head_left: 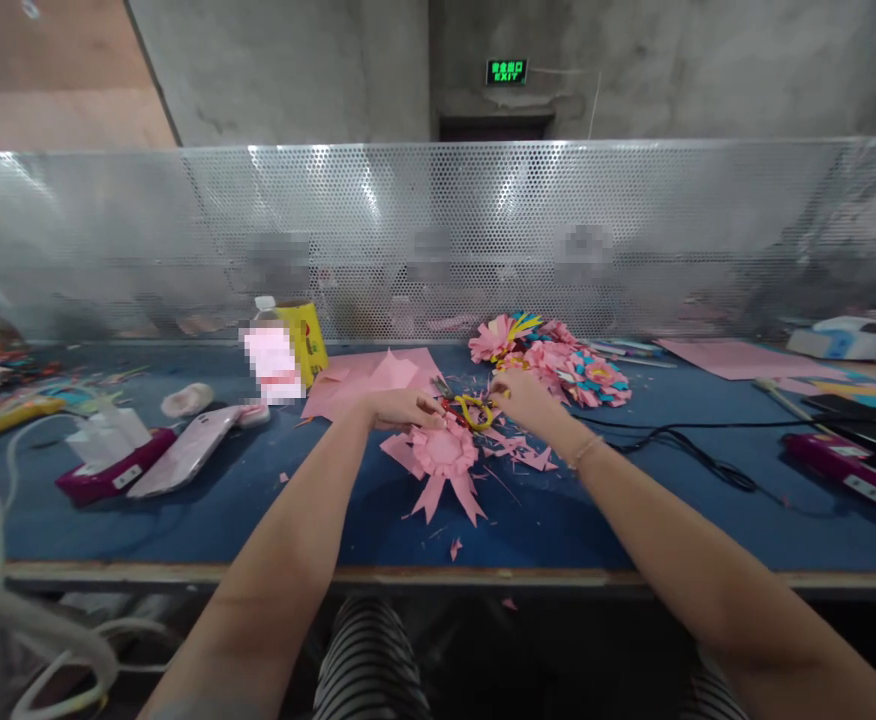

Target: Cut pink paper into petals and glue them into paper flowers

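Scissors with yellow handles are gripped in the right hand, while the left hand pinches the pink paper rosette lying on the blue desk, beside scattered pink offcuts.

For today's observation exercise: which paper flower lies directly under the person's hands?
The plain pink paper flower nearest the table edge; the others, piled farther back, include blue and yellow.

One view only, worn on the person's head, looking forward and down across the blue surface. It sits close above both forearms, facing the perforated metal screen just behind the surface's far edge.
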Available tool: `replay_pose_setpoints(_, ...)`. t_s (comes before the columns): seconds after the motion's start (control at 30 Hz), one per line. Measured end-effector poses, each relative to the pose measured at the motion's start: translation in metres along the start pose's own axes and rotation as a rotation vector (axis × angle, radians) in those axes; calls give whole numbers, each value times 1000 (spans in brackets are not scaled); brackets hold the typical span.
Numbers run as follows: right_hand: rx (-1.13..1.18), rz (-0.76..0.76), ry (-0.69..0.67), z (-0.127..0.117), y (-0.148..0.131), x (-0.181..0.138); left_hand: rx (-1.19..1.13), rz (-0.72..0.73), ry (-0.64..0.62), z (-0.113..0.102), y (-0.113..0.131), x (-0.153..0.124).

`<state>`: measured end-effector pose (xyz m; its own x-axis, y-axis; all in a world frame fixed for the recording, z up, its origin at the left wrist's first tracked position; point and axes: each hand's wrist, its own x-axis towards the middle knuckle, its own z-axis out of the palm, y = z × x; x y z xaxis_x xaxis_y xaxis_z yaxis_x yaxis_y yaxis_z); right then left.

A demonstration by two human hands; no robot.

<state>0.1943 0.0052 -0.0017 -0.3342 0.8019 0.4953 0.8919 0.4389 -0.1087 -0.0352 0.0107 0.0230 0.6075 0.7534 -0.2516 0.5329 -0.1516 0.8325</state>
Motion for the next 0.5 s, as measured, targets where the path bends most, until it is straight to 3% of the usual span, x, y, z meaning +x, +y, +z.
replay_pose_setpoints(0.07,-46,193,26,-16,20,-2,30,32,10,7,1,5)
replay_pose_setpoints(0.13,-100,293,-138,-26,38,-6,65,93,2,14,1,12)
replay_pose_setpoints(0.23,-146,237,-269,-26,54,-12,101,208,29,24,1,23)
replay_pose_setpoints(0.5,-198,279,-252,-4,58,-12,127,329,207,36,-1,37)
